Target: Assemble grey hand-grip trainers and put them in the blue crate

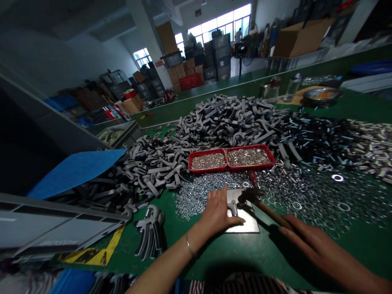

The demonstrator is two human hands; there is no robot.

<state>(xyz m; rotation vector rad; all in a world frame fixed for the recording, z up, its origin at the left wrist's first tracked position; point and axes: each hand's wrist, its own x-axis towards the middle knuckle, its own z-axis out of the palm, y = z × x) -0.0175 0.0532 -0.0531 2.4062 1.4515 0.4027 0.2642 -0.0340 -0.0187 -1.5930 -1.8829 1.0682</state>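
My right hand [297, 230] is wrapped round the wooden handle of a hammer [269, 211]. The hammer's dark head is over a metal plate [248, 222] that lies flat on the bench. On that plate my left hand [217, 210] grips a small grey clamp part [233, 209], with the thumb on its near side. Most of the part is hidden by the hand. The hammer head is close beside it; I cannot tell whether they touch. Left of my forearm, several grey-and-black handles [150, 232] lie together on the green bench.
Two red trays [228, 165] of small metal pins stand beyond the plate. Loose nuts [199, 190] and washers [306, 204] surround the plate's far side. A large heap of grey parts [226, 118] rises behind. At left stands a grey crate [61, 228] with a blue sheet [76, 169].
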